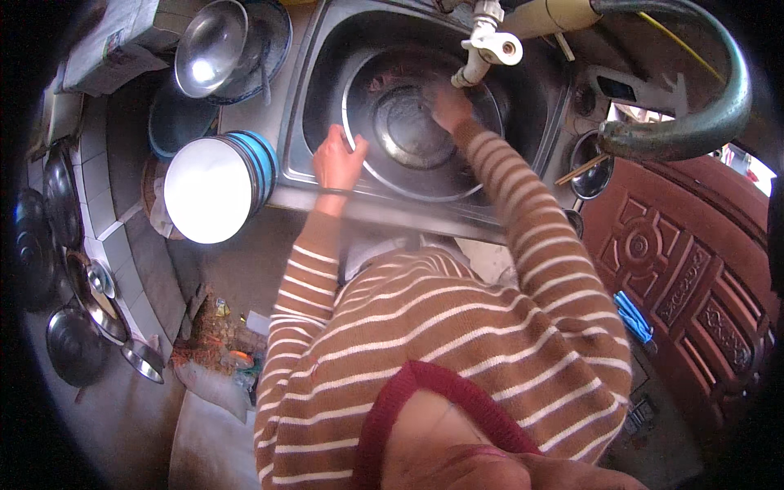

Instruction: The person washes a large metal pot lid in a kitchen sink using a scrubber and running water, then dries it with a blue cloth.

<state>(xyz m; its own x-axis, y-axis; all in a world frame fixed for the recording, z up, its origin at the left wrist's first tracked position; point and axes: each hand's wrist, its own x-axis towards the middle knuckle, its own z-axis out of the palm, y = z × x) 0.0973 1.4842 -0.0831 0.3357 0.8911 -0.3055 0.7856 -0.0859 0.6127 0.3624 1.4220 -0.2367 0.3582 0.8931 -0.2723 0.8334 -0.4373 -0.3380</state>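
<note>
A wide round metal basin (373,165) sits inside the stainless steel sink (296,147). My left hand (339,160) grips its rim on the left side, thumb over the edge. My right hand (450,104) reaches down into the basin on its far right side, under the white faucet (490,49). Motion blurs the fingers of this hand, and whether they hold anything is not clear. The basin's inside is dark and shiny, with a ringed round bottom. Reddish patches show on its far inner wall, perhaps reflections.
Left of the sink stand a stack of bowls (208,190), a metal bowl (211,49) and a dark blue basin (180,119). A thick curved pipe (692,131) arches at the right above chopsticks (582,170) on a small bowl (593,184). A carved reddish-brown door (680,257) stands farther right.
</note>
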